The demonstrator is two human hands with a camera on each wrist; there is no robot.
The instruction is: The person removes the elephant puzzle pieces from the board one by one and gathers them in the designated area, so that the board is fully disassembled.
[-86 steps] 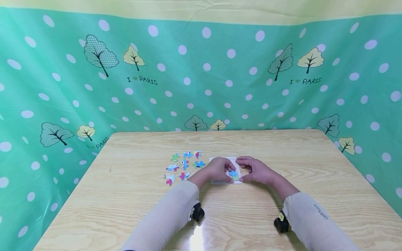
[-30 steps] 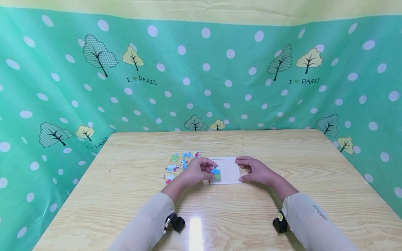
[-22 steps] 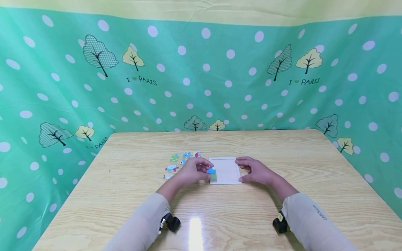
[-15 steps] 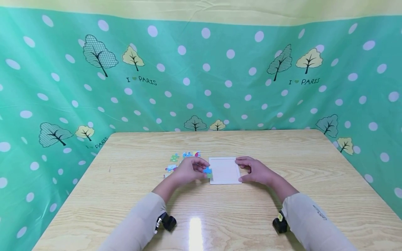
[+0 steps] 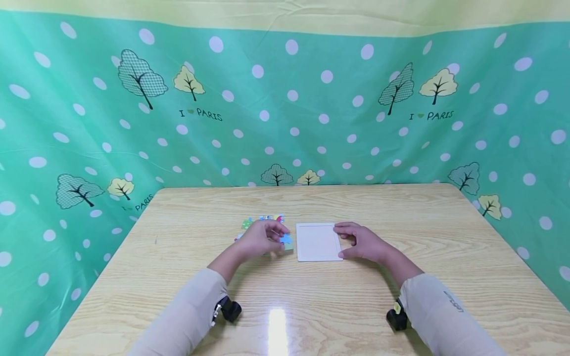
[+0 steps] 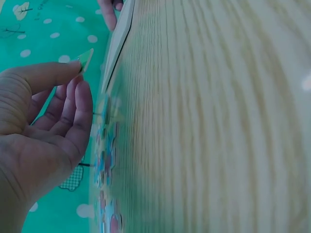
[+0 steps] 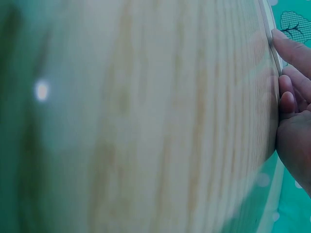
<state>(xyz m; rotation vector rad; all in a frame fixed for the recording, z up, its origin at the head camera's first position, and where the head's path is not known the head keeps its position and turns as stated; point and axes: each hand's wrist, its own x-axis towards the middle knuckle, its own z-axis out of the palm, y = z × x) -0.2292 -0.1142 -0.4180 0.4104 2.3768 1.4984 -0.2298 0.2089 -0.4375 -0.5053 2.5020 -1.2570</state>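
My left hand (image 5: pixel 260 239) pinches a blue and green jigsaw piece (image 5: pixel 287 242) just left of a flat white puzzle tray (image 5: pixel 317 242). In the left wrist view, the piece (image 6: pixel 86 59) stands tilted between thumb and finger, raised over the table. My right hand (image 5: pixel 362 242) holds the tray's right edge, index finger near the far corner and thumb at the near one. At the far right of the right wrist view, its thumb and fingers (image 7: pixel 290 46) meet the tray edge. Nothing lies inside the tray's rim.
Several colourful loose jigsaw pieces (image 5: pixel 247 224) lie left of the tray, partly hidden beneath my left hand. In the left wrist view, these pieces (image 6: pixel 108 160) lie flat in rows. A dotted green curtain (image 5: pixel 285 123) hangs behind the wooden table (image 5: pixel 329 306).
My left hand has carried the jigsaw piece leftward, from the tray's right side across it and off past the left edge. My right hand has kept its hold on the tray.
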